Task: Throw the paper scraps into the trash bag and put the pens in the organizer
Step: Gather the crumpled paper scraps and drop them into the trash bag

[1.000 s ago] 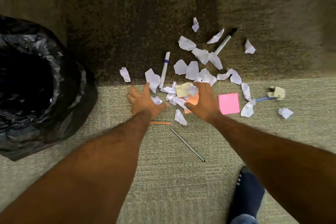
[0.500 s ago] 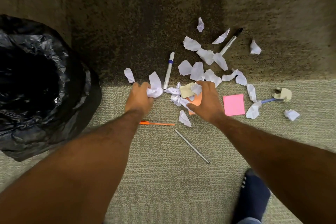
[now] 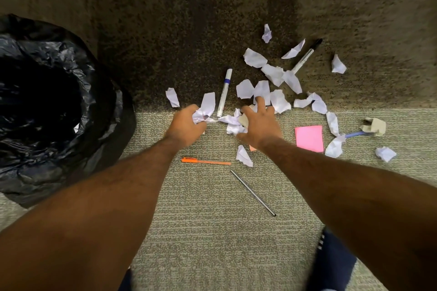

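Several white paper scraps (image 3: 274,73) lie scattered on the carpet at centre right. My left hand (image 3: 186,125) grips a crumpled bunch of white scraps (image 3: 205,108). My right hand (image 3: 260,123) curls over a small heap of white and yellowish scraps (image 3: 233,125), one finger stretched forward. A white marker with a blue band (image 3: 224,92) lies between the hands. A black-capped marker (image 3: 306,55) lies farther back, an orange pen (image 3: 205,161) and a thin dark pen (image 3: 253,192) nearer me, a blue pen (image 3: 354,134) at right. The black trash bag (image 3: 101,111) stands open at left. No organizer is in view.
A pink sticky-note pad (image 3: 309,137) lies right of my right hand, an orange note (image 3: 252,148) peeks from under my wrist. A crumpled yellowish paper (image 3: 376,125) sits at far right. My dark-socked foot (image 3: 331,257) stands at the lower right. The carpet changes from dark to pale.
My left hand has closed round white scraps and drawn them into a bunch. My right hand has curled over the middle heap. The orange pen has come out from under my left wrist.
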`<move>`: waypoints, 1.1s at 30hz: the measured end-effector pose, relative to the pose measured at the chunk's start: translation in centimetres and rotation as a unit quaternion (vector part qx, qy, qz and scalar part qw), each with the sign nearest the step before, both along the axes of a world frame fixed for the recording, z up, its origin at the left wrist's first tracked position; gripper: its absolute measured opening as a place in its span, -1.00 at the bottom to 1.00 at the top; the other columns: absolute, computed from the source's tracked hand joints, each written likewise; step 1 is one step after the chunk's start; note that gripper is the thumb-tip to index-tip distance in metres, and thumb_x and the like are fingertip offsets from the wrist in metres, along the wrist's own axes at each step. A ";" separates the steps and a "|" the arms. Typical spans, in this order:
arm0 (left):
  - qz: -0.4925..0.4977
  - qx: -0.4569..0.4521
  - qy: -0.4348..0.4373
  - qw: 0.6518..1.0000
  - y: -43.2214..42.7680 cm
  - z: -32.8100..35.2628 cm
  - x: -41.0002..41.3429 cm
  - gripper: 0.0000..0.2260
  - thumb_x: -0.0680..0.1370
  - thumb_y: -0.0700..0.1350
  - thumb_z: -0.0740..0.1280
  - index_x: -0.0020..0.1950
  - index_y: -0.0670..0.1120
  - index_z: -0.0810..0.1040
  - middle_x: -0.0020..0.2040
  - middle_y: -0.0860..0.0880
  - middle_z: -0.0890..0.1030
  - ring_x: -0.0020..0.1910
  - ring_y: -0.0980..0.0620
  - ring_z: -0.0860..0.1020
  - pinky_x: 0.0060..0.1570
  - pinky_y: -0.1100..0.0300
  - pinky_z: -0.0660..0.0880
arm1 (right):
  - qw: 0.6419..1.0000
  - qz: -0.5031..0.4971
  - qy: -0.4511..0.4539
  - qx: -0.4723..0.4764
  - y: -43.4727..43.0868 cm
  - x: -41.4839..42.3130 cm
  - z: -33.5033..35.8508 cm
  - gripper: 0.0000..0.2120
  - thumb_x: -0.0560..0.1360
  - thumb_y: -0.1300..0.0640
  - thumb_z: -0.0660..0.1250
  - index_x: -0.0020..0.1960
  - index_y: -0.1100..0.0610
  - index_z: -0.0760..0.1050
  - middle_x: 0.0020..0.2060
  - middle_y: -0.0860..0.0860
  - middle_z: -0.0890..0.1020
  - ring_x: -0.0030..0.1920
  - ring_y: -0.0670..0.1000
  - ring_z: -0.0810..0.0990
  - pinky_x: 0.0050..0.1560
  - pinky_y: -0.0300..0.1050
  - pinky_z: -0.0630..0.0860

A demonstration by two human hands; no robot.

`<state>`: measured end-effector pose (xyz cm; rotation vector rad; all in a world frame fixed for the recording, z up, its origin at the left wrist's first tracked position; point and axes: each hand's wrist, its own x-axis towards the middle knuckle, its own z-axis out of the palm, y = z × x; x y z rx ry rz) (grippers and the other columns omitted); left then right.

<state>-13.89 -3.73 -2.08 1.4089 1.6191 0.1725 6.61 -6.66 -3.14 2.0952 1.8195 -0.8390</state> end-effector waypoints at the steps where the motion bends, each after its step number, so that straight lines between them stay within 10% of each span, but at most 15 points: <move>1: 0.001 -0.019 -0.021 1.000 -0.1 0.1 0.1 -0.87 0.49 -0.28 0.34 -0.13 -0.06 0.50 -0.29 -0.10 0.59 -0.39 -0.05 0.56 -0.47 0.14 0.52 | 1.000 -0.014 0.015 0.017 0.0 0.1 -0.1 -0.38 0.40 0.04 0.52 0.38 -0.03 0.35 0.48 0.10 0.13 0.38 0.22 0.29 0.25 0.07 0.50; 13: 0.180 -0.134 -0.199 0.954 -1.2 3.8 2.9 -0.91 0.54 -0.35 0.33 -0.12 -0.18 0.53 -0.21 -0.16 0.61 -0.26 0.01 0.61 -0.39 0.21 0.61 | 0.929 -0.234 0.233 0.169 -0.3 3.7 3.6 -0.75 0.37 0.35 0.36 0.01 0.15 0.48 -0.05 0.07 0.57 -0.06 0.06 0.52 -0.07 -0.13 0.45; 19: 0.258 -0.211 -0.343 0.878 -1.8 7.6 6.3 -0.74 0.56 -0.44 0.15 -0.02 -0.17 0.55 0.01 -0.21 0.62 -0.09 -0.05 0.63 -0.21 0.17 0.65 | 0.627 -0.562 0.538 0.043 -0.1 2.6 8.4 -0.69 0.44 0.50 0.13 -0.08 0.13 0.47 -0.12 0.15 0.51 -0.20 0.09 0.51 -0.28 -0.13 0.44; 27: 0.350 -0.214 -0.476 0.778 -3.2 13.5 10.0 -0.55 0.48 -0.40 0.16 0.31 -0.10 0.53 0.22 -0.22 0.62 0.16 -0.18 0.61 0.08 0.02 0.59 | 0.476 -0.668 0.567 0.073 -1.7 -3.2 12.6 -0.69 0.17 0.29 0.23 -0.12 0.15 0.56 -0.11 0.16 0.61 -0.05 0.21 0.59 -0.14 -0.03 0.54; 33: 0.381 -0.179 -0.536 0.731 -4.1 17.1 8.3 -0.68 0.52 -0.32 0.09 0.07 -0.12 0.60 -0.03 -0.08 0.69 -0.09 -0.03 0.68 -0.10 0.14 0.63 | 0.334 -0.646 0.684 0.055 -1.7 -7.4 17.1 -0.68 0.21 0.10 0.41 -0.06 0.15 0.53 -0.05 0.06 0.56 -0.13 0.03 0.61 -0.24 -0.19 0.52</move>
